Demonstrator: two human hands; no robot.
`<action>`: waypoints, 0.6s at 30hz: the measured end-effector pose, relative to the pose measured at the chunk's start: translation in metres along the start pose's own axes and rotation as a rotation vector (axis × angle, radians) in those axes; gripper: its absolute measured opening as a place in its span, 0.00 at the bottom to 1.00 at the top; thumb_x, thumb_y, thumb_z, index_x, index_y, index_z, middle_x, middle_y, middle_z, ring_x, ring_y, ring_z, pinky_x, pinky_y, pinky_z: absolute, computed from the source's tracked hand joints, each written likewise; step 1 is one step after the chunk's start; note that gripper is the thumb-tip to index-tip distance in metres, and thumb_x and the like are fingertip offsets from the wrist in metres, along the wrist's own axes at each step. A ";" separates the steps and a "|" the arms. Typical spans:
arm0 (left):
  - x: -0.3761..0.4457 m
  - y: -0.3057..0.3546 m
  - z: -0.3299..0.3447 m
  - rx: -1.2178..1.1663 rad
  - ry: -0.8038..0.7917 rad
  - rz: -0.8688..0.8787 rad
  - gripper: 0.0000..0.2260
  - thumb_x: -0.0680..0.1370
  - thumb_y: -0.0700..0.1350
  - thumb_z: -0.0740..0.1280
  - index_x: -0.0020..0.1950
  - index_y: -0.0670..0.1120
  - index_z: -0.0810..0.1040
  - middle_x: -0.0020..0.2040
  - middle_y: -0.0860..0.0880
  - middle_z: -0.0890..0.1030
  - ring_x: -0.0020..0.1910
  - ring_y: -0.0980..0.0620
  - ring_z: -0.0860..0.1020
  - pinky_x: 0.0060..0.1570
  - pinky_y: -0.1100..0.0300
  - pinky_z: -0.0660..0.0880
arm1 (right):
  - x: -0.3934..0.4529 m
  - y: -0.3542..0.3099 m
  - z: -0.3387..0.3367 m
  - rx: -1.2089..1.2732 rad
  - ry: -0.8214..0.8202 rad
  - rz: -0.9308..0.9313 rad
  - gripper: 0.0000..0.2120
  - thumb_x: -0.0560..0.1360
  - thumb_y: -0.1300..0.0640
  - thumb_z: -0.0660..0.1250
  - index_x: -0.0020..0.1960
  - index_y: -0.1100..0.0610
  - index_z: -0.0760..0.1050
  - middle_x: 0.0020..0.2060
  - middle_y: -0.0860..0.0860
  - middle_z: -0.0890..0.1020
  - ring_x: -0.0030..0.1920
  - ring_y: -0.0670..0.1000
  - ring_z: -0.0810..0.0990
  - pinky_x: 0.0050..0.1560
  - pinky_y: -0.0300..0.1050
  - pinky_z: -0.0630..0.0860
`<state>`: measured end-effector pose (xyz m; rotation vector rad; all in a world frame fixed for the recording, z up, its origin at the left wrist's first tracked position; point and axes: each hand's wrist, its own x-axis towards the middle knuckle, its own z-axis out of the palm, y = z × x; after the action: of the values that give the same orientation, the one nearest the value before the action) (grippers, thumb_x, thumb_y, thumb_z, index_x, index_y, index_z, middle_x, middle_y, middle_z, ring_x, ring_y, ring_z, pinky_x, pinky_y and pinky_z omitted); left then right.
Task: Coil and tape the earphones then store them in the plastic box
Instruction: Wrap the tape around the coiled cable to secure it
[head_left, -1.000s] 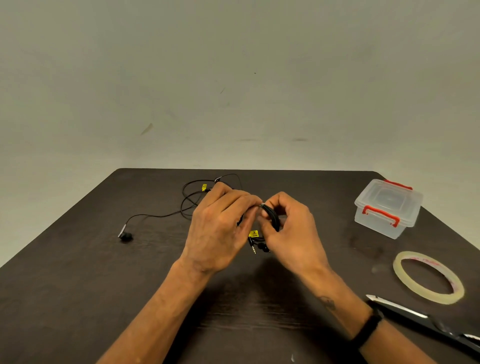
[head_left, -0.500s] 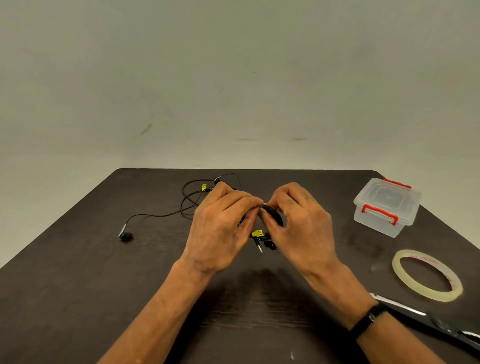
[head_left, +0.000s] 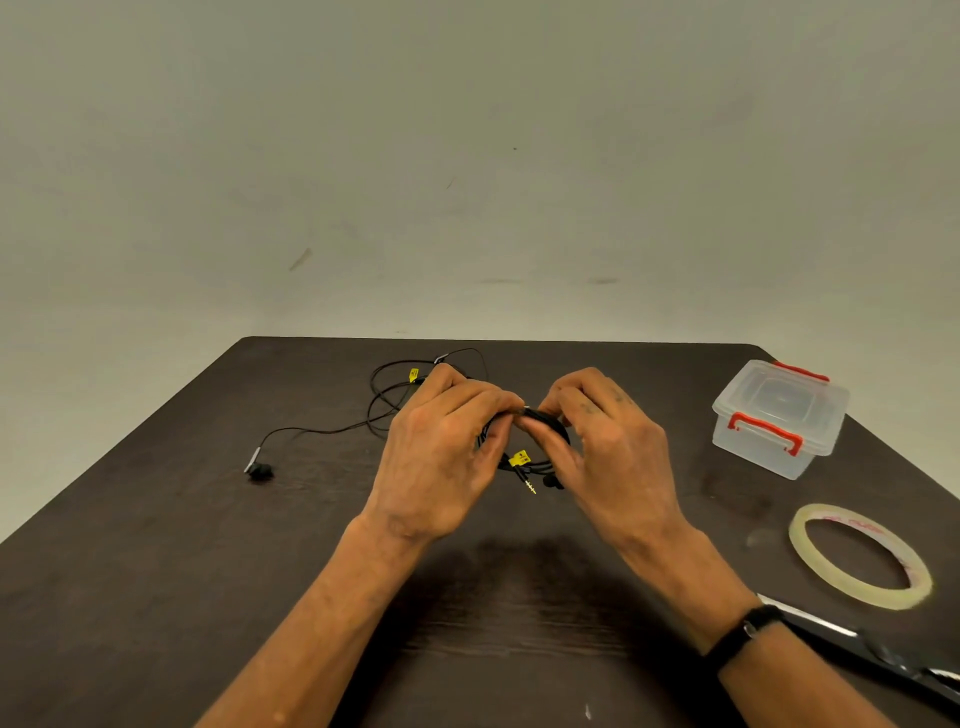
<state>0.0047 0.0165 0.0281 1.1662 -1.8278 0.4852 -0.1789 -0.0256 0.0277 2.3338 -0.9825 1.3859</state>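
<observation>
Both hands meet at frame centre, raised slightly above the dark brown wooden table (head_left: 156, 597). Left hand (head_left: 441, 457) has its fingers curled, tips pinching the top of a small coil of thin black wired earphones (head_left: 540, 421); right hand (head_left: 608, 447) is likewise curled round the coil's right side, thumb and fingertips closed on the wound strands. The coil sits directly between the two hands, equally near each, its loop roughly upright and facing the camera. Below it hang a yellow tag (head_left: 519, 458), a gold-tipped jack plug (head_left: 530, 487) and what looks like one black earbud (head_left: 554, 482). The uncoiled remainder trails away to the upper left of the hands: loose black loops (head_left: 384, 400) lying on the table behind the left hand, then a single strand running out left to the second earbud (head_left: 260, 470), which rests well apart at centre left. So the slack lies on the left hand's side, its long run going left and slightly towards the camera; judged, further winding must draw cable in from that direction. A clear plastic box with red latches (head_left: 779, 415), lid on, stands at right, well apart from the hands. A roll of clear tape (head_left: 860, 556) lies flat at lower right, with dark-handled scissors (head_left: 857, 644) just beside it, near the right forearm. Coiling looks partly done; taping not yet begun.
</observation>
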 end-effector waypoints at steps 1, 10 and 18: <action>0.000 0.000 0.000 -0.003 0.001 -0.005 0.06 0.79 0.41 0.74 0.55 0.46 0.85 0.49 0.54 0.85 0.48 0.51 0.75 0.48 0.59 0.75 | 0.000 0.000 0.000 0.007 0.002 0.000 0.13 0.79 0.48 0.71 0.47 0.58 0.81 0.46 0.51 0.81 0.44 0.52 0.81 0.38 0.49 0.81; 0.001 0.003 -0.002 -0.047 0.043 -0.061 0.08 0.77 0.40 0.75 0.56 0.46 0.85 0.50 0.54 0.85 0.48 0.53 0.75 0.49 0.65 0.72 | -0.001 -0.012 0.003 0.364 -0.037 0.312 0.08 0.79 0.47 0.73 0.48 0.52 0.79 0.43 0.44 0.80 0.42 0.46 0.80 0.42 0.47 0.79; -0.001 0.003 0.000 -0.018 0.032 -0.062 0.09 0.78 0.42 0.74 0.58 0.47 0.83 0.50 0.54 0.85 0.49 0.53 0.76 0.48 0.60 0.75 | 0.003 -0.018 -0.001 0.718 -0.113 0.522 0.05 0.77 0.57 0.76 0.52 0.50 0.84 0.46 0.44 0.86 0.48 0.46 0.86 0.45 0.41 0.82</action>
<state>0.0017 0.0183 0.0276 1.1919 -1.7599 0.4487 -0.1666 -0.0129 0.0331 2.7903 -1.3726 2.1070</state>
